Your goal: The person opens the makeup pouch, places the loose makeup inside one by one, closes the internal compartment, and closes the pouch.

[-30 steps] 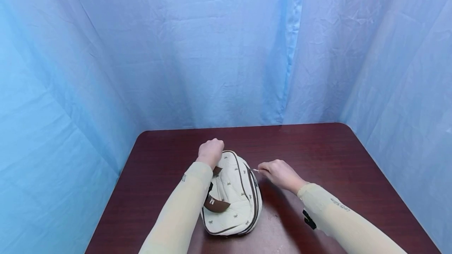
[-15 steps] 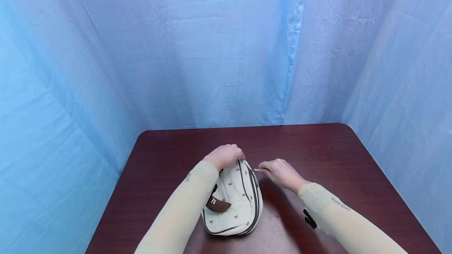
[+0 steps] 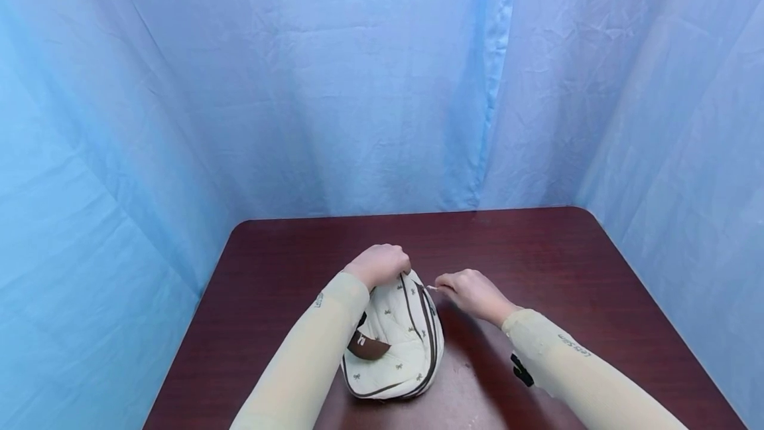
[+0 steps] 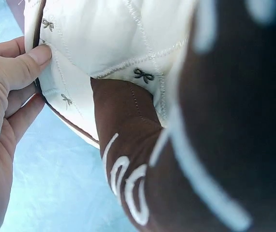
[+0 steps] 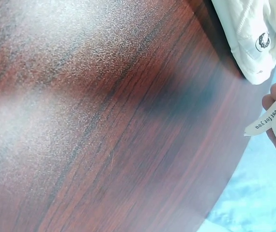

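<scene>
A cream quilted bag (image 3: 401, 369) with brown piping and small bow motifs lies on the table. My left hand (image 3: 382, 265) pinches its far edge, with the thumb on the quilted face and the fingers behind the brown piping in the left wrist view. Close to that hand, a brown strap handle (image 4: 123, 111) with white lettering arches off the bag. On the bag's right side, my right hand (image 3: 474, 294) pinches a white printed ribbon (image 5: 273, 118) by the upper end of the brown zipper (image 3: 431, 330). The ribbon's two loose tails stick out past the fingers.
The dark red wood-grain table (image 3: 573, 271) has rounded far corners. Light blue curtains (image 3: 382, 85) hang behind it and along both sides. A black strap piece (image 3: 522, 370) shows under the right forearm sleeve.
My left hand has slid right along the bag's far end, from the corner beside the handle to the piped edge. My right hand stays almost in place with the ribbon.
</scene>
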`<action>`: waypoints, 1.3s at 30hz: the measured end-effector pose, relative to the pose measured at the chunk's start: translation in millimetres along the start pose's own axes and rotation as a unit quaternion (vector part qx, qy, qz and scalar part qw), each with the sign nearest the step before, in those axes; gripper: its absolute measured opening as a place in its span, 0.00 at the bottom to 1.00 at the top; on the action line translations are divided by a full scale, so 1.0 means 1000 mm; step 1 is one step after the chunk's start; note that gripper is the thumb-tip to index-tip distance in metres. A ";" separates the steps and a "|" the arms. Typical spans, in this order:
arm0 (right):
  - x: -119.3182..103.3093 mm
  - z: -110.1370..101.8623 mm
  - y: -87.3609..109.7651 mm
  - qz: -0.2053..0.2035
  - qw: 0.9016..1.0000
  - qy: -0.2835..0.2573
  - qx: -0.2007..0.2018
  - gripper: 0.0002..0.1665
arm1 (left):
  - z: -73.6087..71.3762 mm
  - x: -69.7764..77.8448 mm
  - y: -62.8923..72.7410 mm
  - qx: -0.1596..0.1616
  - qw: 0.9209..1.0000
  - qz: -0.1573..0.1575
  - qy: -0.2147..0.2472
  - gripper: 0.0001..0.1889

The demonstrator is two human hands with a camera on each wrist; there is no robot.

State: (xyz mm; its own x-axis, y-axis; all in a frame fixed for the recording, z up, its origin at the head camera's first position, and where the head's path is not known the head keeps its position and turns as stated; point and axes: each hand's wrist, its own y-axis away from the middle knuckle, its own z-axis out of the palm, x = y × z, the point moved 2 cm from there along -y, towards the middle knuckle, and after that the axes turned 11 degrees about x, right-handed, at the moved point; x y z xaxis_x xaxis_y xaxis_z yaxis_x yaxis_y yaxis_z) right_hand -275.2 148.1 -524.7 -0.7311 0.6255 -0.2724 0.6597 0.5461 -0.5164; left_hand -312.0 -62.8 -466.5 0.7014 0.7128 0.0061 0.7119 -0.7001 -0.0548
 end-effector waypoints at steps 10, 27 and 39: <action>0.002 0.001 0.001 0.001 1.000 0.001 -0.006 0.04 | -0.001 -0.005 0.004 0.008 1.000 -0.022 -0.003 0.20; 0.013 -0.005 0.006 0.034 0.999 0.006 -0.024 0.06 | 0.002 -0.031 0.023 -0.022 0.996 -0.086 -0.020 0.19; 0.015 -0.007 0.006 0.038 0.999 0.008 -0.024 0.06 | 0.000 -0.035 0.030 -0.058 0.989 -0.136 -0.006 0.25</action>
State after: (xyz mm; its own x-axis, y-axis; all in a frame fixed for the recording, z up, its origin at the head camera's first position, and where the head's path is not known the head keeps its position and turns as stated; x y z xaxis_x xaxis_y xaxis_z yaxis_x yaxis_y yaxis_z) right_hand -280.7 165.0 -526.4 -0.6764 0.6748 -0.2953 0.7206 0.5232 -0.4550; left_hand -315.4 -108.8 -468.1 0.4840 0.8750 -0.0080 0.8736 -0.4826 0.0623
